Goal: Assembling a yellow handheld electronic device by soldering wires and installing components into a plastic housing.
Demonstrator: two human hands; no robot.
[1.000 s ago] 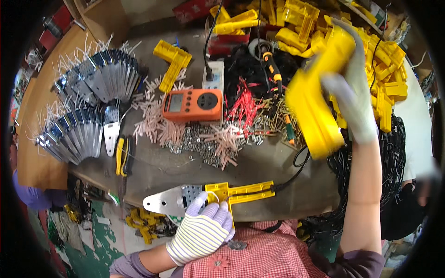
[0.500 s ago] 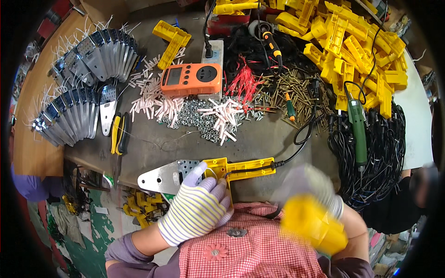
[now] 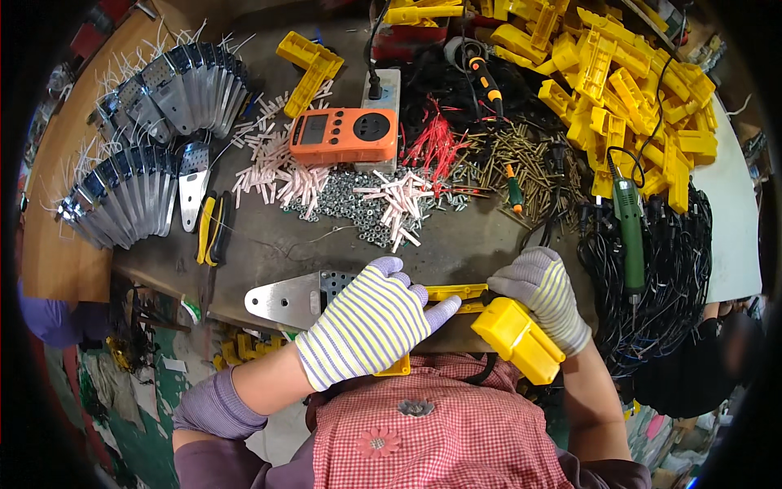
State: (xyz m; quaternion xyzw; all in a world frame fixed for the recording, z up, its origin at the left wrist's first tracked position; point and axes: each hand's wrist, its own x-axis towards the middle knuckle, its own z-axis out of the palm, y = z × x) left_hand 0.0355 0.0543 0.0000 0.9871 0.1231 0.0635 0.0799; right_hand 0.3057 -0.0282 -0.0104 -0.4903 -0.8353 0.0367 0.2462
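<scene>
My left hand (image 3: 368, 326), in a striped glove, presses down on a yellow plastic frame (image 3: 456, 293) joined to a flat metal plate (image 3: 285, 299) at the near edge of the bench. In my right hand (image 3: 544, 292), also gloved, is a yellow plastic block (image 3: 516, 339), its end held against the right end of the frame. Both hands are close to my body, above my red checked apron.
Behind lie an orange meter (image 3: 344, 135), white and red sleeves (image 3: 394, 198), nuts, brass screws (image 3: 521, 167), a green electric screwdriver (image 3: 629, 220), black cables (image 3: 668, 277), a heap of yellow parts (image 3: 627, 73), fanned metal plates (image 3: 155, 122) and yellow pliers (image 3: 208, 228).
My right hand brought a yellow block down from the heap at the back right to the near edge, beside the frame. My left hand stayed on the frame and plate.
</scene>
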